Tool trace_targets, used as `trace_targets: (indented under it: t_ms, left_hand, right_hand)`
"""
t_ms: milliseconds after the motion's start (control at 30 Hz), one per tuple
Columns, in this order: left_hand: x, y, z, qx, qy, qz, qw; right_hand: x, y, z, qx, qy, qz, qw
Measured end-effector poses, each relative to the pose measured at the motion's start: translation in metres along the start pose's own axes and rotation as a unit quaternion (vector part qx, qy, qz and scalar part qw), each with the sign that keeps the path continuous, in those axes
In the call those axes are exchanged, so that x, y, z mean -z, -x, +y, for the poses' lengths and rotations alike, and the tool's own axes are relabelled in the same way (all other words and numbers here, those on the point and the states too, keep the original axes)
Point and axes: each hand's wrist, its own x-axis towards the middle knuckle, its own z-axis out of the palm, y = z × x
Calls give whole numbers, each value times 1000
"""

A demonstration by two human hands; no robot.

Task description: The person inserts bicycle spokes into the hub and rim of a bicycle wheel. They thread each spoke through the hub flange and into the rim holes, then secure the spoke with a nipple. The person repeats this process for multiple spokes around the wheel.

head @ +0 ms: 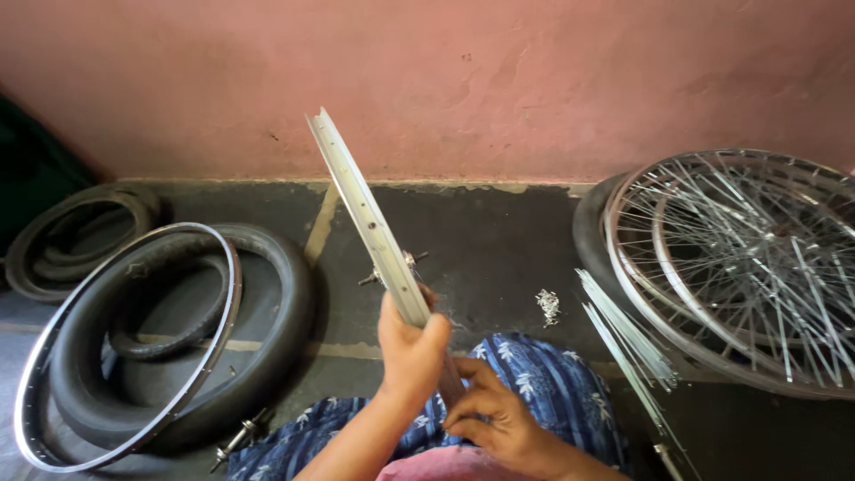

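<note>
Left grip: the left hand (pixel 411 349) wraps around the lower part of a bare bicycle rim (pixel 370 218), fingers closed on its edge.
Right grip: the right hand (pixel 500 419) pinches the rim's bottom end just below the left, fingertips closed on the metal.
Rim: silver, seen edge-on, with a row of spoke holes; it stands tilted, rising up and left against the pink wall (pixel 534 80), its lower end over the lap in blue floral cloth (pixel 552 383).
Hub: a hub with axle (pixel 396 265) shows just behind the rim.
Arms: both forearms come up from below, hands nearly touching.
Floor left: a second rim (pixel 53 343) lies on black tyres (pixel 285 312).
Floor right: loose spokes (pixel 623 343) lie beside spoked wheels (pixel 748 267); a small heap of nipples (pixel 549 305) sits near.
</note>
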Motion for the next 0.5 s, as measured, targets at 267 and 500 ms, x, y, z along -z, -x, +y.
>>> trace_targets:
  t_ms: [267, 500]
  left_hand:
    - [55, -6, 4, 72, 72, -395, 913]
    - [37, -36, -30, -14, -9, -413, 911]
  right_hand:
    - [-7, 51, 35, -50, -133, 14, 990]
    - [-6, 50, 33, -25, -129, 8, 991]
